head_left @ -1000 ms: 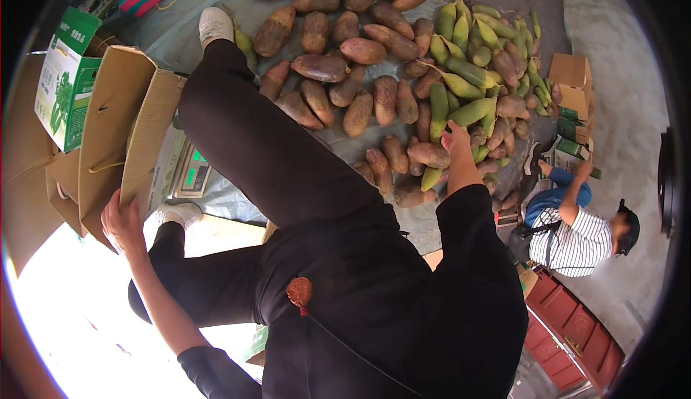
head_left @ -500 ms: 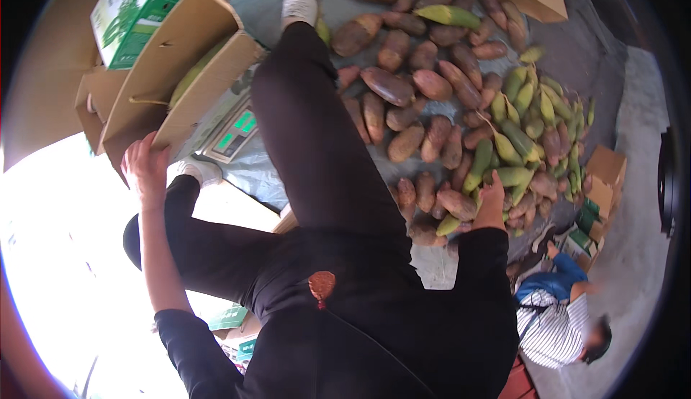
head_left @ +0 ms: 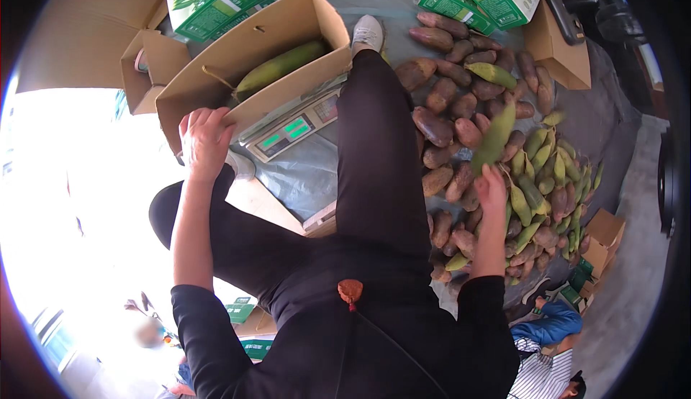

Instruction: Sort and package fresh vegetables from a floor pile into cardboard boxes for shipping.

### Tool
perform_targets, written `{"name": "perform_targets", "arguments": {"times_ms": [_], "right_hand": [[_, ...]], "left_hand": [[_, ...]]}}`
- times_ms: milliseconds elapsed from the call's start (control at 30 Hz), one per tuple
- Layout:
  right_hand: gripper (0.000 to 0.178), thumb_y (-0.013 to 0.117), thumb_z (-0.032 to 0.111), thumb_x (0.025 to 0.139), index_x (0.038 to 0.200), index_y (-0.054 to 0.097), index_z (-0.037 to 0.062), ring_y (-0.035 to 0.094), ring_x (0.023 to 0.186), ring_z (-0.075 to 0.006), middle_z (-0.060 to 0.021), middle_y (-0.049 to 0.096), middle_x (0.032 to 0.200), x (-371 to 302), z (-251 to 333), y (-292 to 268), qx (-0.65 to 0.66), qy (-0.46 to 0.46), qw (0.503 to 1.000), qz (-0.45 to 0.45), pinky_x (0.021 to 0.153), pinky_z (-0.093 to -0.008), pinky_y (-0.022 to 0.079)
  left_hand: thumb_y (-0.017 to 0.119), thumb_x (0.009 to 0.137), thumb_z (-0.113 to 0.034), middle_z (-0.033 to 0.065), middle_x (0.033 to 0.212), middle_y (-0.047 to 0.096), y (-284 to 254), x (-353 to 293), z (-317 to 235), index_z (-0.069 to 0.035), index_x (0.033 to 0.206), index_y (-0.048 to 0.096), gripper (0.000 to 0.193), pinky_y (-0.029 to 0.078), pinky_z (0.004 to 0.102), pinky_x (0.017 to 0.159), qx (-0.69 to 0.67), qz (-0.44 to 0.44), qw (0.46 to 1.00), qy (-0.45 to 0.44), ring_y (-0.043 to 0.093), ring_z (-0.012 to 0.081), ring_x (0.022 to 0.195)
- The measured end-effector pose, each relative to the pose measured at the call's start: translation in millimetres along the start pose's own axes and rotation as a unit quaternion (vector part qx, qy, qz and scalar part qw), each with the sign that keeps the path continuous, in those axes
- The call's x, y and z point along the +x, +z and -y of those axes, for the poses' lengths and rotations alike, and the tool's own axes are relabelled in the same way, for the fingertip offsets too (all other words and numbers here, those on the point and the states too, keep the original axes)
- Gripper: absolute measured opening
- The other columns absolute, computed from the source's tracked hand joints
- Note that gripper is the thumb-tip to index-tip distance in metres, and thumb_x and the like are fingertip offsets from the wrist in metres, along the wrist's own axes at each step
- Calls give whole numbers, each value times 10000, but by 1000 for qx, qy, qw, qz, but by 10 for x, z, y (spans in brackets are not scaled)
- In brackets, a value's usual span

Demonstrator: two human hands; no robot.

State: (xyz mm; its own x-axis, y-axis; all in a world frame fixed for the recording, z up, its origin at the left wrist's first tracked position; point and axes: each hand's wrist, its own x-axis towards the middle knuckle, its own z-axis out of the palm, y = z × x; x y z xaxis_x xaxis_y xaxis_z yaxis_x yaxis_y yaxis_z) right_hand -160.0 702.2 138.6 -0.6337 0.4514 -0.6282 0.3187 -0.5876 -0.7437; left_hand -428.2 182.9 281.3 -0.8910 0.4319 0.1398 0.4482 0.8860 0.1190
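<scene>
Covering the floor, a blue-grey plastic sheet lies under the work, with a dark sheet along its right side. A wide spread of red-brown vegetables and green vegetables covers the right half of the plastic; the green ones crowd toward the dark sheet's right edge. Past the near right end of that spread is another person in a striped top, close to some small boxes.

On the left stands an open cardboard box, its long walls running at a slant. Two green-and-white cartons sit beyond the far end of the spread. Along the box's near edge shows a scale with lit green displays; how much of it the box covers is hidden. A white shoe is just beside the box's right end.

One long green vegetable lies inside the box, nearer the right end. Another, the held vegetable, tilts over the spread, its upper end blurred.

The right hand is closed round that one's lower end. The left hand, fingers bent close together, grips the box's near left corner. A brown pendant hangs over the wearer's dark clothes.
</scene>
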Motion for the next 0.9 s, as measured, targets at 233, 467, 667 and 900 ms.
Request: {"name": "perform_targets", "arguments": {"times_ms": [233, 467, 667, 900], "right_hand": [[485, 617, 118, 788, 1234, 505, -34, 531, 1028, -125, -54, 583, 1128, -43, 1387, 2119, -287, -164, 894, 302, 903, -270, 409], [488, 643, 160, 795, 1232, 517, -19, 542, 969, -111, -56, 597, 1106, -156, 1579, 3828, -490, -268, 683, 471, 864, -254, 425], [502, 700, 188, 784, 1202, 536, -37, 611, 829, -162, -142, 647, 1019, -231, 1373, 3980, -455, -344, 727, 384, 730, -291, 492], [328, 626, 210, 865, 1155, 602, 59, 549, 805, -83, -13, 627, 998, 225, 1280, 2179, -340, -201, 911, 119, 737, -220, 458]], "left_hand": [[697, 672, -114, 56, 921, 606, -78, -8, -21, -102, 1014, 616, 352, 357, 395, 933, 8, -8, 1000, 7, 536, 244, 997], [697, 685, -124, 43, 914, 613, -151, -6, -30, -105, 996, 628, 319, 394, 389, 882, 3, -54, 998, 42, 550, 236, 960], [707, 707, -163, 29, 934, 616, -136, -39, 17, -112, 1011, 630, 318, 398, 374, 836, 2, -35, 999, 24, 546, 230, 964], [705, 725, -218, 36, 940, 612, -149, 8, -35, -102, 1013, 627, 319, 385, 380, 879, -25, -31, 999, 15, 541, 229, 978]]}}
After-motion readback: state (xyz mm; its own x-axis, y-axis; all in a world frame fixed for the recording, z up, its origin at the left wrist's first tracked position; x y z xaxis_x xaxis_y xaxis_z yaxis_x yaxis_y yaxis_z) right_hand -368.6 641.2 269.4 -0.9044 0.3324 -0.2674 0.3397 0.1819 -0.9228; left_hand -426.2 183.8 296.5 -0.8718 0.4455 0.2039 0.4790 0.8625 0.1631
